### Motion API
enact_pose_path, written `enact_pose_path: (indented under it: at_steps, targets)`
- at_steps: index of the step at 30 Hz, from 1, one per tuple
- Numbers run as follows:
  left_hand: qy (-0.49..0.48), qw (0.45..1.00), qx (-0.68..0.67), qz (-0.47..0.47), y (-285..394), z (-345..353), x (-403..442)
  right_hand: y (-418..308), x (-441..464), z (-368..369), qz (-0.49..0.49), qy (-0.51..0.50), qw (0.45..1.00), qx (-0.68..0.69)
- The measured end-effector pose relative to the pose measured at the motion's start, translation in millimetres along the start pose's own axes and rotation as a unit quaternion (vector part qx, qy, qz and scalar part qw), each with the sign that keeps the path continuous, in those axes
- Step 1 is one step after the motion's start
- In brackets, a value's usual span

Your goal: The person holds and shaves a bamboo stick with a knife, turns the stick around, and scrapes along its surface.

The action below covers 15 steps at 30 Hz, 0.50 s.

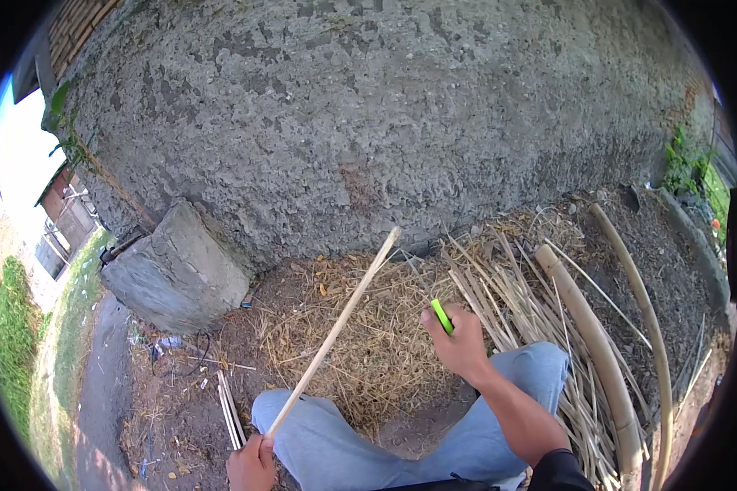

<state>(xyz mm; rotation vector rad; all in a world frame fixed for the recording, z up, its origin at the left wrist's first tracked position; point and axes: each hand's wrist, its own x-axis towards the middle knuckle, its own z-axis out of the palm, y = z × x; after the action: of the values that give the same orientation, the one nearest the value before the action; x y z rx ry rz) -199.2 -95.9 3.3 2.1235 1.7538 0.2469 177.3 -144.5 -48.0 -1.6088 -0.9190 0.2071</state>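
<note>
My left hand (252, 465) is closed around the lower end of a long, pale bamboo strip (333, 334). The strip slants up and to the right, past my left knee, its far end near the foot of the wall. In my right hand (458, 342), above my right knee, is a knife with a bright green handle (441, 317). Its thin blade points up and to the left, apart from the strip, and is hard to make out against the ground. Beneath both lies a heap of straw-like shavings (360, 352).
Many split bamboo strips (569, 385) lie to my right, beside a thick bamboo pole (594, 335) and a thinner curved pole (643, 311). A few short strips (230, 409) lie by my left knee. A concrete block (180, 266) stands against the rough wall (368, 123).
</note>
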Motion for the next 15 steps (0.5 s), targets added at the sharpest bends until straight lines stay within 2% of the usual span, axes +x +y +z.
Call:
enact_pose_path:
  at_steps: [2, 3, 4, 5, 6, 8, 9, 10, 12, 13, 15]
  targets:
    - [0.02, 0.989, 0.111, 0.097, 16.8, -17.2, 16.3, -4.5, -9.9, 3.6, -0.045, -0.049, 0.997, -0.049]
    - [0.018, 0.985, 0.119, 0.126, 23.0, -24.1, 26.2, 5.7, -17.0, 13.2, -0.135, -0.018, 0.988, -0.079]
    - [0.078, 0.971, 0.126, 0.189, 36.3, -25.8, 38.4, 15.4, -19.8, 15.0, -0.214, 0.023, 0.968, -0.127]
    - [0.139, 0.954, 0.119, 0.237, 48.4, -21.3, 45.9, 14.4, -22.4, 8.6, -0.204, 0.047, 0.967, -0.148]
    - [0.135, 0.952, 0.115, 0.249, 58.8, -15.9, 54.8, 10.4, -22.9, 11.1, -0.207, 0.027, 0.961, -0.184]
    - [0.22, 0.91, 0.175, 0.303, 76.2, -16.3, 71.6, 3.9, -19.4, 14.3, -0.219, -0.007, 0.954, -0.206]
    - [0.169, 0.943, 0.171, 0.229, 97.4, -22.2, 68.4, -0.1, -16.7, 12.3, -0.223, -0.003, 0.953, -0.206]
    - [0.167, 0.944, 0.174, 0.223, 108.3, -28.9, 71.7, -1.9, -14.4, 11.4, -0.225, 0.002, 0.952, -0.207]
    - [0.165, 0.913, 0.234, 0.292, 127.4, -38.1, 78.7, 4.4, -7.6, 15.3, -0.248, -0.004, 0.946, -0.209]
    - [0.164, 0.914, 0.236, 0.288, 139.2, -45.2, 81.6, 8.3, -4.1, 19.2, -0.27, -0.004, 0.939, -0.212]
    - [0.095, 0.906, 0.227, 0.343, 160.5, -59.8, 84.0, 15.0, 0.2, 30.8, -0.29, 0.008, 0.936, -0.197]
